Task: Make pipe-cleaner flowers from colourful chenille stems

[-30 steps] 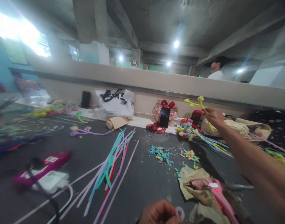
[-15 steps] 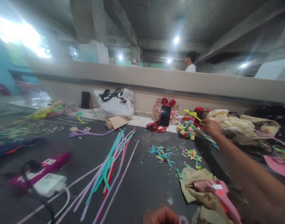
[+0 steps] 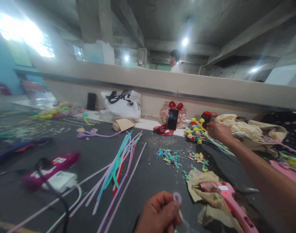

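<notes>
My right hand [image 3: 219, 132] reaches far out and rests on the bundle of pipe-cleaner flowers [image 3: 198, 134] near the phone [image 3: 172, 119]; I can't tell how firmly its fingers curl. My left hand [image 3: 158, 215] pinches 1 small lilac loop [image 3: 177, 198] near me, fingers closed. Its wrist is cut off below.

Materials and surface finish, worktable

Table surface [image 3: 148, 181]: dark, matt, slightly rough. Pipe-cleaner stems [image 3: 118, 161]: fuzzy fibre pile, matt. Glue gun [image 3: 229, 200]: smooth pink plastic, resting on crumpled paper [image 3: 201, 179]. Phone [image 3: 172, 119]: glossy glass face. Tote bag [image 3: 122, 105]: white cloth. Power strip [image 3: 53, 163]: glossy magenta plastic.
</notes>
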